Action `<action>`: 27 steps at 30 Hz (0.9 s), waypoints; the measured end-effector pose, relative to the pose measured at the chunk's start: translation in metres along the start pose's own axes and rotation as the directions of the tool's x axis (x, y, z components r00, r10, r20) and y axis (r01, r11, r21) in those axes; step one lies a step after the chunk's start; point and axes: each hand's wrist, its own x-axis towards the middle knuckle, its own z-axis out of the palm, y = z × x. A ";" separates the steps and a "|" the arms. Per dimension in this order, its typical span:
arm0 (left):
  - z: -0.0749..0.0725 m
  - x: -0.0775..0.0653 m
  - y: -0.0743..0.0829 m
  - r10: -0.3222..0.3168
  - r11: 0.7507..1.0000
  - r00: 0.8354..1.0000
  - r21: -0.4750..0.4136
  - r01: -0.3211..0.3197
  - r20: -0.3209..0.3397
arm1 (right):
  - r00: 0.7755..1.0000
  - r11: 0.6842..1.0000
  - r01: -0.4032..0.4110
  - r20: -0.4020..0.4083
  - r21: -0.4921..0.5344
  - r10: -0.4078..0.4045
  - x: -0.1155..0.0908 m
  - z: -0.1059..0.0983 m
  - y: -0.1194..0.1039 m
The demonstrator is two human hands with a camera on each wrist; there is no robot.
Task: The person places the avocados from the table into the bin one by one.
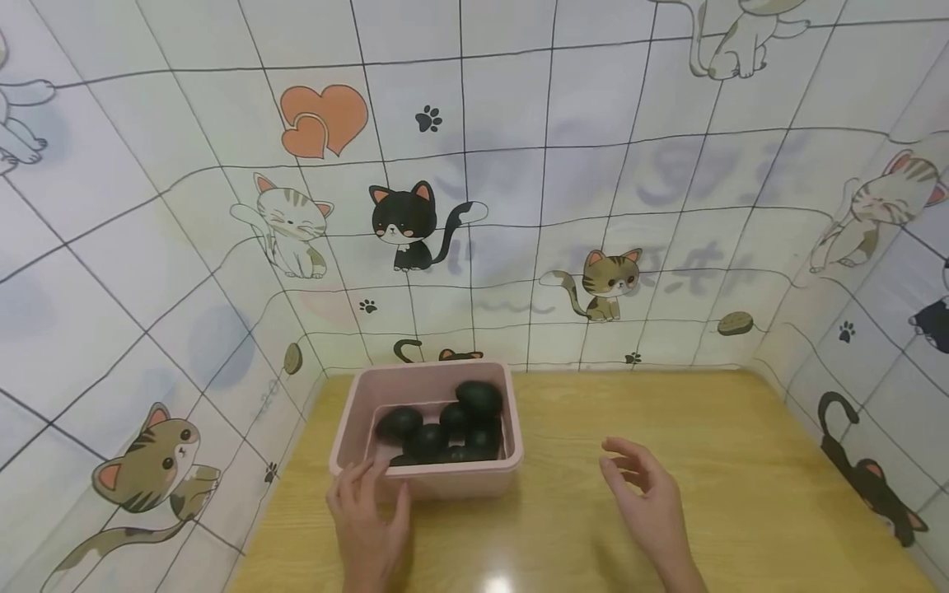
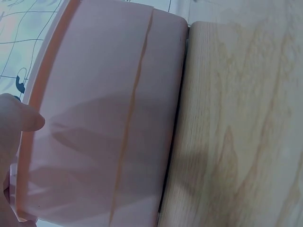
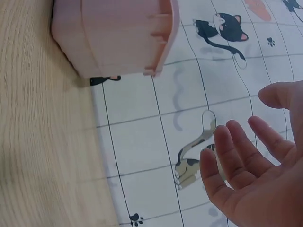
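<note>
A pink plastic bin (image 1: 426,482) stands on the wooden table, toward its left side. Inside lie several dark, smooth oval objects that look like avocados (image 1: 400,426), heaped mostly toward the right. My left hand (image 1: 368,523) holds the bin's near rim by its left corner, fingers at the top edge and thumb on the outer side. In the left wrist view that thumb (image 2: 29,118) overlaps the rim, while the other fingers are mostly hidden. My right hand (image 1: 652,511) hovers right of the bin, apart from it, fingers loosely bent and holding nothing.
The wooden table (image 1: 638,403) extends to the right of the bin. White cloth walls (image 1: 504,189) with a grid and cartoon cats close in the back and both sides. The bin stands close to the back wall.
</note>
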 end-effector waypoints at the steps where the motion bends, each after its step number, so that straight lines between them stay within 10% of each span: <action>1: 0.000 0.001 -0.001 0.005 1.000 1.000 0.001 -0.005 0.000 | 1.000 1.000 -0.009 -0.003 0.002 0.009 0.000 -0.002 0.000; 21: -0.018 0.012 -0.005 0.172 0.979 0.977 0.083 -0.184 0.128 | 0.988 0.953 -0.138 0.026 -0.269 0.151 0.003 -0.052 0.012; 27: -0.035 0.023 0.005 0.067 0.979 0.956 0.167 -0.118 0.286 | 0.997 0.923 -0.058 0.018 -0.380 0.070 0.012 -0.063 0.018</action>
